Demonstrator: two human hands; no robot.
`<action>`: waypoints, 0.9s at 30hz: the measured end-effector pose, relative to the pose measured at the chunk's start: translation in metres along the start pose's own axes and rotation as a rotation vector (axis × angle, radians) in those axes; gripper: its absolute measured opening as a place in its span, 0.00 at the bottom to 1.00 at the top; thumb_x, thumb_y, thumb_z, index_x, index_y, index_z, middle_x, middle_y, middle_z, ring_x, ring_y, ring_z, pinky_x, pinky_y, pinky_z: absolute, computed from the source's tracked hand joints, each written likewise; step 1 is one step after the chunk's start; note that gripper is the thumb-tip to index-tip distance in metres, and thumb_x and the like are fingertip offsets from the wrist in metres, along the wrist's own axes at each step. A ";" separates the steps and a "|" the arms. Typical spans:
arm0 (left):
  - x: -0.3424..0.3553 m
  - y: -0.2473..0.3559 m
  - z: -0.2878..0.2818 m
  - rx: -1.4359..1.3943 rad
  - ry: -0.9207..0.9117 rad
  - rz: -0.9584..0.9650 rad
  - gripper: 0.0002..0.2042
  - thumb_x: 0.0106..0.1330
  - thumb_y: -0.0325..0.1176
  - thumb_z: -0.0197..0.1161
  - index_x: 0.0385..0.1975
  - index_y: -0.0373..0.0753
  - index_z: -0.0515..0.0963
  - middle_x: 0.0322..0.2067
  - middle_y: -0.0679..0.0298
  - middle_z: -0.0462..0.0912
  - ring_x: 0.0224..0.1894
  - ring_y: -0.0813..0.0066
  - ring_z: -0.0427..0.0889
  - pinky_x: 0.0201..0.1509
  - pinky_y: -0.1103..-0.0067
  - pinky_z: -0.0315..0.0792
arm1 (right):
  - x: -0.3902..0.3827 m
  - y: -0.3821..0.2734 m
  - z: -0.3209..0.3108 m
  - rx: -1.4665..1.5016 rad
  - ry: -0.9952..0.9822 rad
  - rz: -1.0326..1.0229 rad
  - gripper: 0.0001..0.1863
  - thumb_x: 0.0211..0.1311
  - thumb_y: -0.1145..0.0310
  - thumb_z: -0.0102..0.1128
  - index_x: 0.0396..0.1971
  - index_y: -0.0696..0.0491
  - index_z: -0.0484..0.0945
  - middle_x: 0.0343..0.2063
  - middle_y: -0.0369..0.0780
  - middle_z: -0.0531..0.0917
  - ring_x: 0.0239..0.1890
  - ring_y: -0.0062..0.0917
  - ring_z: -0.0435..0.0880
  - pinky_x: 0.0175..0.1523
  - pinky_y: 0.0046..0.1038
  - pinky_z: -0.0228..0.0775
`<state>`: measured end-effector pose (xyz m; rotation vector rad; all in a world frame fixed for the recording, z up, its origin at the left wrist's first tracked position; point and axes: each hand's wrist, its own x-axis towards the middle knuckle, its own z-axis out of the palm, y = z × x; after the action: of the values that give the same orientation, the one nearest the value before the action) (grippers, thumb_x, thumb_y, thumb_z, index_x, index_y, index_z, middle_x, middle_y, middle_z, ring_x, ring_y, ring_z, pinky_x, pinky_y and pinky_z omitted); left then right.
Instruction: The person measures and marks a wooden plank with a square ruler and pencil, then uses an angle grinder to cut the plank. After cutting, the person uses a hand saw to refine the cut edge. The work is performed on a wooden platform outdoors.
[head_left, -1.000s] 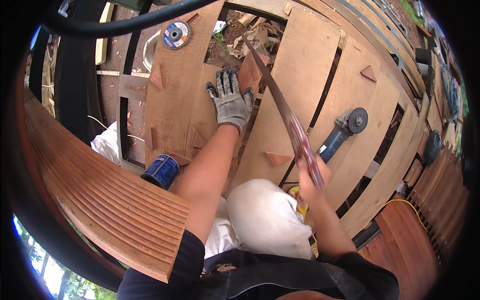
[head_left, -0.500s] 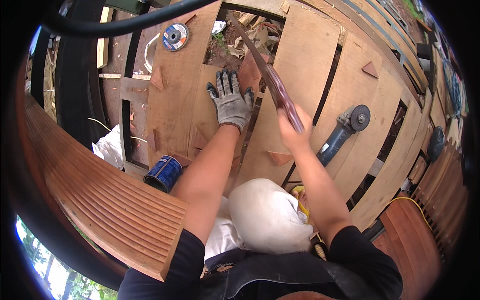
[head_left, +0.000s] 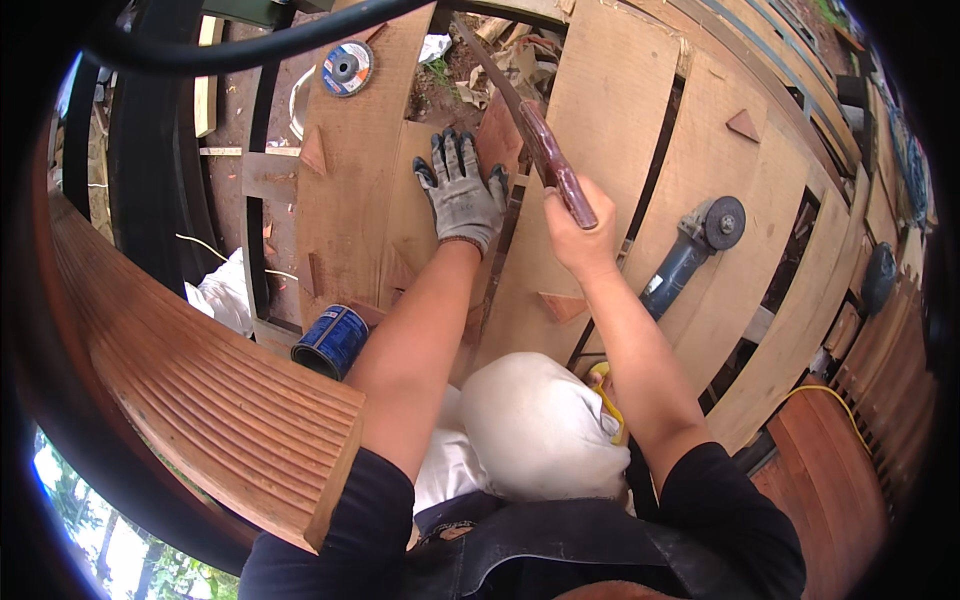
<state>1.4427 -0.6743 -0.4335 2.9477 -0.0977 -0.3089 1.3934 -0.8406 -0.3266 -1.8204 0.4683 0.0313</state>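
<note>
Head view, left hand [head_left: 463, 200]: gloved, flat at the left of the reddish board [head_left: 494, 138]; its fingers are slightly apart.
Right hand [head_left: 583, 235]: bare, at the near right of the board, fingers clamped on the saw [head_left: 553, 157].
Saw place: slanting along the board's right side; contact one cannot tell.
Angle grinder [head_left: 673, 276]: well right of the board.
</note>
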 end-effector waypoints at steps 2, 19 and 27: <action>-0.011 -0.005 -0.003 0.013 -0.021 -0.026 0.37 0.74 0.52 0.46 0.76 0.34 0.51 0.78 0.49 0.46 0.81 0.52 0.39 0.80 0.48 0.28 | -0.039 -0.012 -0.030 -0.041 -0.102 0.068 0.05 0.61 0.72 0.63 0.30 0.57 0.78 0.18 0.40 0.77 0.20 0.24 0.75 0.30 0.30 0.69; 0.000 -0.020 0.007 0.029 0.098 -0.066 0.39 0.72 0.54 0.47 0.76 0.35 0.52 0.78 0.51 0.48 0.80 0.54 0.43 0.80 0.48 0.30 | -0.127 -0.041 -0.096 -0.389 -0.083 -0.122 0.07 0.55 0.74 0.68 0.26 0.55 0.76 0.16 0.40 0.77 0.19 0.22 0.79 0.27 0.27 0.69; 0.003 -0.012 0.008 0.012 0.018 -0.059 0.38 0.73 0.53 0.46 0.76 0.35 0.52 0.78 0.52 0.48 0.81 0.55 0.41 0.80 0.48 0.27 | -0.032 -0.016 -0.030 -0.106 -0.129 0.056 0.04 0.59 0.74 0.64 0.31 0.57 0.80 0.17 0.41 0.78 0.20 0.24 0.79 0.28 0.29 0.70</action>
<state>1.4446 -0.6636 -0.4443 2.9683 -0.0097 -0.2907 1.3623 -0.8554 -0.2943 -1.8955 0.4336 0.2143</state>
